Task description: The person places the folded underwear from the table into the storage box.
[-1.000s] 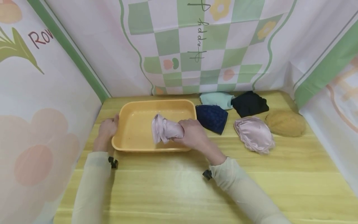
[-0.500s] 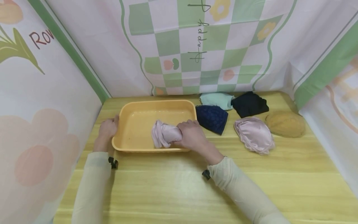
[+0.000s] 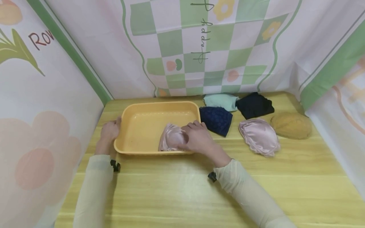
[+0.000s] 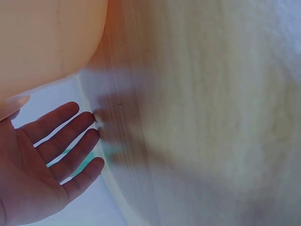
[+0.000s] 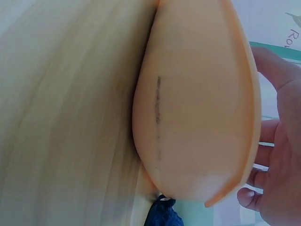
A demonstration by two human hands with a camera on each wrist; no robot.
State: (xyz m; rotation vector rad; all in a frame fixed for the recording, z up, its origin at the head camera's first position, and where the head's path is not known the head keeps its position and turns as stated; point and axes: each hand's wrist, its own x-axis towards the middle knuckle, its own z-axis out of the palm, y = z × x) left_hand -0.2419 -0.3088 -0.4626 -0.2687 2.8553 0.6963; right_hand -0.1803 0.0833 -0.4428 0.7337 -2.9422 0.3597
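In the head view, a yellow plastic basin (image 3: 151,109) sits on the wooden table. A pale pink satin piece that looks like a folded bra (image 3: 172,136) lies in its near right corner. Over that corner is my right hand (image 3: 201,139), its fingertips and thumb at the pink bra; in the right wrist view the fingers and thumb are spread apart behind the basin's rim (image 5: 256,103). At the basin's left end is my left hand (image 3: 109,131). The left wrist view has its thumb at the rim and the other fingers extended.
Right of the basin lie a navy lacy garment (image 3: 217,122), a mint one (image 3: 220,101) and a black one (image 3: 254,106). Further right are another pink satin bra (image 3: 260,136) and a domed mustard garment (image 3: 291,126). Printed curtains (image 3: 176,41) stand behind the table.
The pink bra has gone down from my right hand's grip into the basin's near right corner and spread out of its rolled shape. My right hand's fingers have loosened; the left hand stays put.
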